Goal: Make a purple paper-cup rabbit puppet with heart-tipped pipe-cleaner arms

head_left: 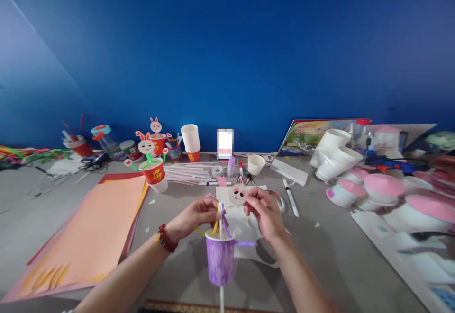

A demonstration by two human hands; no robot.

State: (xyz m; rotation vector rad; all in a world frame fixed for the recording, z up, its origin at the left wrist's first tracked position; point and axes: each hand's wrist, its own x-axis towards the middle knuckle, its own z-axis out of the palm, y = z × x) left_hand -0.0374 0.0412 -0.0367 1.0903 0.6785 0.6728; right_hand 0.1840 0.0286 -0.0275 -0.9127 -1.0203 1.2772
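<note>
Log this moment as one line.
left hand: pinching yellow strip | right hand: holding rabbit face | purple cup: upright, white stick beneath | rabbit face: apart from stick

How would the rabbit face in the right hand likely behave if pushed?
The rabbit face looks like flat paper or card, so it is probably light. Pinched at its edge by the right hand, it shows no visible droop, suggesting some stiffness. Its narrow ears would likely bend most easily.
</note>
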